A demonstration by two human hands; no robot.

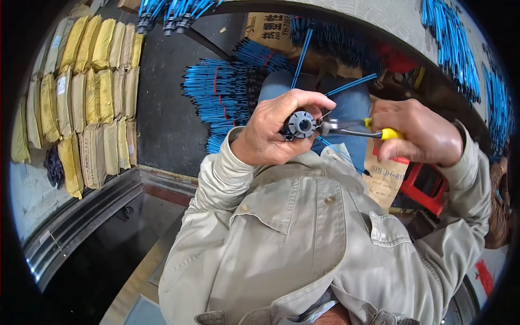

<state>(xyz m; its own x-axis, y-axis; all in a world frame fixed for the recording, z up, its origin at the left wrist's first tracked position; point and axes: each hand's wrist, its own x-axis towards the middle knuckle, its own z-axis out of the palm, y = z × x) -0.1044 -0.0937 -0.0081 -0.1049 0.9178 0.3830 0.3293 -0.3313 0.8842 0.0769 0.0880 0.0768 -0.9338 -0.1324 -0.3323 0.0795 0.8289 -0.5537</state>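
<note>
My left hand is closed around a round dark-grey hub with a notched face and a pale centre hole. Several thin blue rods spread out from the hub; one long blue rod points away from me. In my right hand is a pair of pliers with yellow-and-black handles. Its metal jaws meet the right side of the hub, where a thin wire shows. Whether the jaws are clamped on the wire I cannot tell. Both hands are in front of my chest, above my lap.
Bundles of blue rods with black tips, some tied in red, lie beyond my left hand. A pale patterned tabletop with more rods curves across the far side. Yellowish wrapped packs are stacked at left. A red plastic frame and brown sack are at right.
</note>
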